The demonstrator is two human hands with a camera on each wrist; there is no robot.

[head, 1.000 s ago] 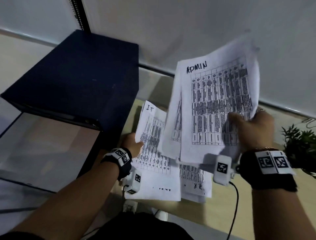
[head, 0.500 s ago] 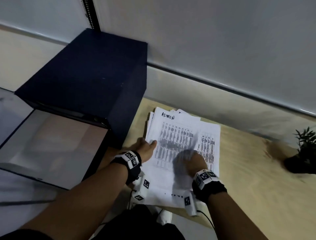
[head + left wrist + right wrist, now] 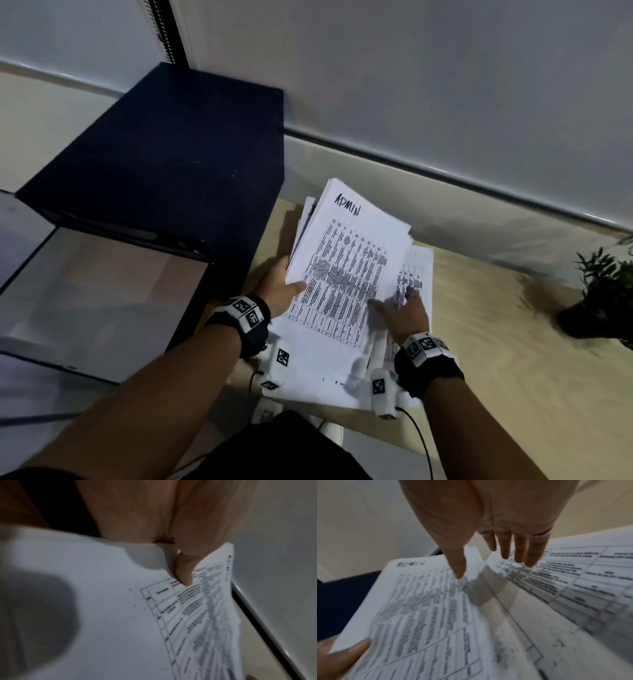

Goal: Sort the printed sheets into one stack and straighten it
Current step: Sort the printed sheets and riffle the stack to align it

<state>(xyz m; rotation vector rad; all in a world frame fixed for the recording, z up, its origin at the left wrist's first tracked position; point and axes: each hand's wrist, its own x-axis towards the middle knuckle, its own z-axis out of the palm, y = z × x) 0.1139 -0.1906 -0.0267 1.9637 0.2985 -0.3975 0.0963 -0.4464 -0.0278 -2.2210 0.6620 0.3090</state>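
Left hand (image 3: 279,291) pinching the ADMIN sheets (image 3: 346,270) at their edge, for lifting; right hand (image 3: 404,315) spread flat, pinning the sheets beneath (image 3: 416,274) to the counter (image 3: 513,342).

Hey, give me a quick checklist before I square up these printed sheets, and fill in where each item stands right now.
1. Left hand grips the bundle's left edge, thumb on the ADMIN sheet: ok.
2. Right hand ready to help: ok, fingers straight, touching the papers.
3. All sheets in one bundle: not ok, a loose sheet sticks out to the right on the table.
4. Edges aligned: not ok, sheets fan out at the top left and bottom.
5. Room to tap the stack: ok, bare table to the right; the plant stands apart.
6. Sheet count: cannot tell.
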